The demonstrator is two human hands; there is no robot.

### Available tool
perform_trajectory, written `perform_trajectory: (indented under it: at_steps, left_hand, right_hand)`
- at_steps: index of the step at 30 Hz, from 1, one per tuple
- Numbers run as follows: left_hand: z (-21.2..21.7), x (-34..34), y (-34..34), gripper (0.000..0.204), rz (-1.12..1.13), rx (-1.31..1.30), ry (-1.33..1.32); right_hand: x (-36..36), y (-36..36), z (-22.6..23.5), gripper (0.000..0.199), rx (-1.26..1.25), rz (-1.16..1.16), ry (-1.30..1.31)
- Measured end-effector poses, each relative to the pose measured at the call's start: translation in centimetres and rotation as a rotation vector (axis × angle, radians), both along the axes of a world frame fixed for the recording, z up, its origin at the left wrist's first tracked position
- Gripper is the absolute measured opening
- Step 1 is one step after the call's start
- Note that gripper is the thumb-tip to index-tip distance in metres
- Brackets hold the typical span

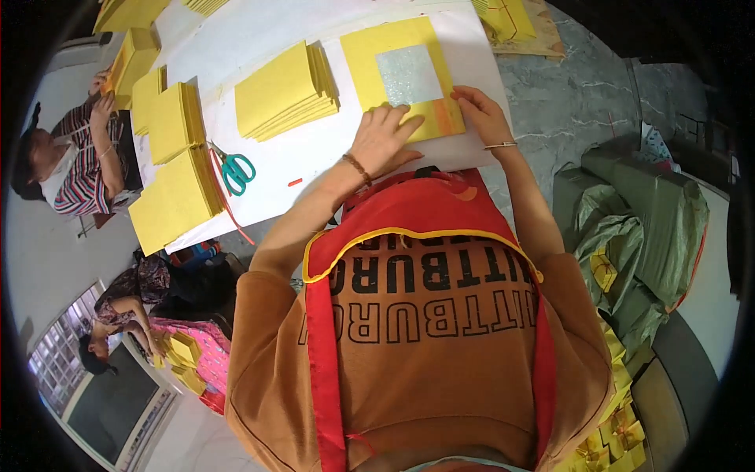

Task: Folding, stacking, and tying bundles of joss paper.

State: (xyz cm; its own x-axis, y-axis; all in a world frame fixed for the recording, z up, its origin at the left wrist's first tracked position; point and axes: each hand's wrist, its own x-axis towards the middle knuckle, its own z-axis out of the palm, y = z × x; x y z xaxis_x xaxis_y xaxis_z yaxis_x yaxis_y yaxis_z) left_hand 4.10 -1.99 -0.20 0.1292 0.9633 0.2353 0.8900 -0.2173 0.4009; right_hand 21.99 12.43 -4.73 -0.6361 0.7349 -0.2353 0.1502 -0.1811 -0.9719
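A yellow paper sheet (393, 49) with a silvery glitter square (408, 74) on it lies on the white table (259, 31) in front of me. My left hand (383, 138) presses flat on the sheet's near edge, fingers spread, next to an orange strip (442, 118). At the sheet's near right corner, my right hand (481, 112) rests with fingers on the paper. Neither hand grips anything.
A stack of yellow sheets (285, 92) lies left of the sheet, with more stacks (174, 161) further left. Teal-handled scissors (236, 171) lie near the table edge. A person in a striped top (79, 169) sits at the far left; another person (134, 315) sits below. Green sacks (645, 236) stand at right.
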Motion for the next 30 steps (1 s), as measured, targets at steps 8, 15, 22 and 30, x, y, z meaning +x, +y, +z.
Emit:
perform_trajectory:
  at_steps: [8, 15, 22, 30]
  left_hand:
    - [-0.9, -1.4, 1.3, 0.017, -0.007, -0.054, -0.201]
    - [-0.7, -2.0, 2.3, 0.021, 0.188, -0.313, -0.506]
    - [-0.3, -2.4, 2.9, 0.020, 0.232, -0.445, -0.553]
    - [-1.4, -2.5, 2.9, 0.022, 0.232, -0.420, -0.622]
  right_hand:
    - [-0.2, 1.0, 0.3, 0.029, -0.051, -0.009, -0.069]
    - [-0.5, 0.9, 2.0, 0.029, -0.039, -0.018, -0.163]
    - [-0.5, 0.7, 1.5, 0.028, -0.030, -0.029, -0.141]
    - [-0.5, 0.5, 1.8, 0.028, -0.020, -0.036, -0.136]
